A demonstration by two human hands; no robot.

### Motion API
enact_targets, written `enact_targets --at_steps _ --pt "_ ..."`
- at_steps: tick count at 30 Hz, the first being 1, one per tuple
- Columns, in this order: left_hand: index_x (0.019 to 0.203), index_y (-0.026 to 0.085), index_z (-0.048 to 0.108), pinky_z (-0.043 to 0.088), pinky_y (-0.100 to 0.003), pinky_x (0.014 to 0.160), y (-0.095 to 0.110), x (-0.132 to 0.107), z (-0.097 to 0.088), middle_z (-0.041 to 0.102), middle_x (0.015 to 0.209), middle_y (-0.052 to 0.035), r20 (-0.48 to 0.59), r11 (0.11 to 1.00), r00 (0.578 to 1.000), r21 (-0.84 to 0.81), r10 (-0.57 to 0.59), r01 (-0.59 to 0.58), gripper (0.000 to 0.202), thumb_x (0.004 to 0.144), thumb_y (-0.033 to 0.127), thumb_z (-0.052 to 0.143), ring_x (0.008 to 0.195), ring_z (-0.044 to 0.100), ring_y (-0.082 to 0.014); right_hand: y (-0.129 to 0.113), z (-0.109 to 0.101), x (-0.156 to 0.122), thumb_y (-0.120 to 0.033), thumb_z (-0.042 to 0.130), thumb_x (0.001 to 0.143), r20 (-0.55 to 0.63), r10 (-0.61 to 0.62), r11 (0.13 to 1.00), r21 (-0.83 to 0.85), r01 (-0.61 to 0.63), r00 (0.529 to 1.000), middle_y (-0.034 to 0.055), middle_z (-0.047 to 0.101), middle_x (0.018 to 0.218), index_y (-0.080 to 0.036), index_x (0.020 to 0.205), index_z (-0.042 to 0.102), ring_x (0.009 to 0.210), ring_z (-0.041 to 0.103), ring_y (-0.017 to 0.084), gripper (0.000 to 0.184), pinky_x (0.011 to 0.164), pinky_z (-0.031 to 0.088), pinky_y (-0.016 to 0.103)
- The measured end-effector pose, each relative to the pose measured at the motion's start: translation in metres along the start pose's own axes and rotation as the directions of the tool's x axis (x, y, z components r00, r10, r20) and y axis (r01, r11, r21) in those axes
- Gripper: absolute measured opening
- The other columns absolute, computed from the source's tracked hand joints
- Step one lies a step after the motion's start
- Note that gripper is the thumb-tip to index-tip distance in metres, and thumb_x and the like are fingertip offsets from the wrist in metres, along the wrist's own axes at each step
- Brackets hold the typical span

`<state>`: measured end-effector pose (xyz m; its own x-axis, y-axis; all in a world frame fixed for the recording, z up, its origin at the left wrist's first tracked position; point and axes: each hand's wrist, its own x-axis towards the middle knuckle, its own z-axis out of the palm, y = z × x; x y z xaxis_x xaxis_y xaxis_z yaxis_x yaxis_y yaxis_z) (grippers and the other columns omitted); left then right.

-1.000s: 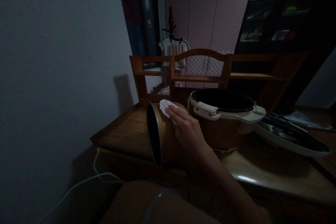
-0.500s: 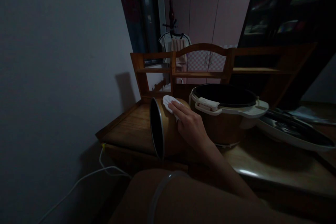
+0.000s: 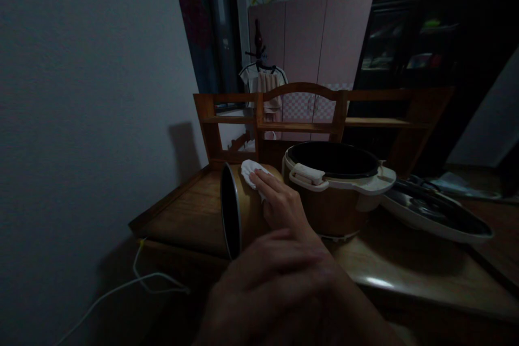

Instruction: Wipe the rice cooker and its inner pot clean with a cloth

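The right hand (image 3: 279, 206) pinned a white cloth (image 3: 248, 168) under flat fingers on the tipped inner pot (image 3: 243, 211). Wiping appeared unfinished. The left hand (image 3: 275, 281) was blurred, its grip indiscernible.

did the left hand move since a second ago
Yes. The left hand has risen from the bottom edge into view, now overlapping the lower side of the tipped pot; earlier it was out of frame.

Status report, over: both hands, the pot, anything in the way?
Right hand flat on white cloth, on wall of tipped pot. Left hand near camera, blurred, grip unclear. Rice cooker close beside pot.
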<state>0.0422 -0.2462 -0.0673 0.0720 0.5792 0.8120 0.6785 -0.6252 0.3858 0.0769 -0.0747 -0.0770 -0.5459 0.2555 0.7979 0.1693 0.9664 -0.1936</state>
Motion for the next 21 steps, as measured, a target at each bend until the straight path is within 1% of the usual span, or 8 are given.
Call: enact_targets --at_steps 1,2,4,6,10,13,18,21 --pt "0.119 0.035 0.064 0.047 -0.029 0.102 -0.009 -0.007 -0.007 0.067 0.123 0.0032 -0.183 0.984 0.970 0.052 -0.159 0.171 0.029 0.095 0.024 0.053 0.116 0.061 -0.0159 0.000 0.000 0.000 0.004 0.038 0.084 0.005 0.001 1.000 0.001 -0.001 1.000 0.0081 0.049 0.145 -0.015 0.138 0.052 0.136 0.043 0.019 0.059 0.116 0.036 0.036" --pt "0.119 0.034 0.064 0.046 -0.026 0.103 -0.021 -0.017 -0.011 0.064 0.128 0.0031 -0.342 0.937 0.892 0.080 -0.295 0.340 0.029 0.093 0.025 0.056 0.120 0.058 -0.0158 0.000 0.000 0.000 0.004 0.038 0.084 0.009 0.006 1.000 0.003 -0.006 1.000 0.0084 0.049 0.145 -0.014 0.138 0.052 0.136 0.043 0.019 0.059 0.116 0.036 0.035" --pt "0.129 0.030 0.058 0.042 -0.034 0.108 -0.048 -0.039 -0.013 0.056 0.139 -0.0016 -0.488 0.848 0.734 -0.025 -0.472 0.529 0.039 0.090 0.034 0.060 0.129 0.052 -0.0219 -0.001 -0.001 0.000 0.005 0.039 0.084 0.014 0.017 1.000 0.005 -0.017 1.000 0.0089 0.049 0.145 -0.013 0.138 0.052 0.136 0.042 0.019 0.059 0.117 0.034 0.034" --pt "0.134 0.029 0.054 0.038 -0.042 0.112 -0.074 -0.061 -0.005 0.055 0.140 -0.0038 -0.480 0.754 0.617 -0.163 -0.624 0.636 0.045 0.091 0.042 0.057 0.131 0.050 -0.0250 -0.003 -0.002 -0.001 0.005 0.039 0.083 0.019 0.020 1.000 0.005 -0.020 1.000 0.0088 0.049 0.146 -0.014 0.138 0.052 0.137 0.042 0.019 0.060 0.117 0.034 0.034" --pt "0.129 0.022 0.058 0.046 -0.045 0.104 -0.101 -0.086 0.020 0.064 0.130 -0.0104 -0.354 0.601 0.514 -0.207 -0.781 0.772 0.062 0.078 0.056 0.067 0.122 0.058 -0.0305 -0.008 -0.003 -0.005 0.005 0.038 0.082 0.012 0.011 1.000 0.018 -0.011 1.000 0.0079 0.049 0.145 -0.016 0.139 0.051 0.137 0.042 0.018 0.062 0.117 0.035 0.036" --pt "0.117 0.018 0.066 0.056 -0.040 0.088 -0.102 -0.088 0.040 0.073 0.110 -0.0112 -0.231 0.540 0.493 -0.231 -0.839 0.809 0.061 0.070 0.056 0.073 0.104 0.068 -0.0323 -0.012 -0.005 -0.011 0.006 0.036 0.081 -0.011 -0.006 1.000 0.028 0.006 1.000 0.0095 0.050 0.144 -0.013 0.138 0.051 0.137 0.042 0.019 0.062 0.117 0.035 0.038" --pt "0.081 0.020 0.073 0.058 -0.034 0.059 -0.097 -0.086 0.066 0.074 0.071 -0.0046 -0.168 0.580 0.556 -0.299 -0.814 0.758 0.042 0.083 0.058 0.054 0.065 0.070 -0.0257 -0.017 -0.010 -0.022 0.004 0.033 0.085 -0.029 -0.025 0.998 0.053 0.027 0.999 0.0113 0.048 0.146 -0.008 0.138 0.051 0.139 0.038 0.019 0.057 0.118 0.034 0.038" --pt "0.095 0.022 0.073 0.059 -0.033 0.068 -0.092 -0.090 0.052 0.075 0.084 -0.0033 -0.179 0.622 0.596 -0.246 -0.783 0.743 0.033 0.074 0.048 0.070 0.078 0.071 -0.0258 -0.016 -0.013 -0.027 0.003 0.033 0.086 -0.031 -0.034 0.998 0.050 0.035 0.999 0.0110 0.047 0.147 -0.008 0.139 0.050 0.140 0.037 0.019 0.057 0.118 0.034 0.038"
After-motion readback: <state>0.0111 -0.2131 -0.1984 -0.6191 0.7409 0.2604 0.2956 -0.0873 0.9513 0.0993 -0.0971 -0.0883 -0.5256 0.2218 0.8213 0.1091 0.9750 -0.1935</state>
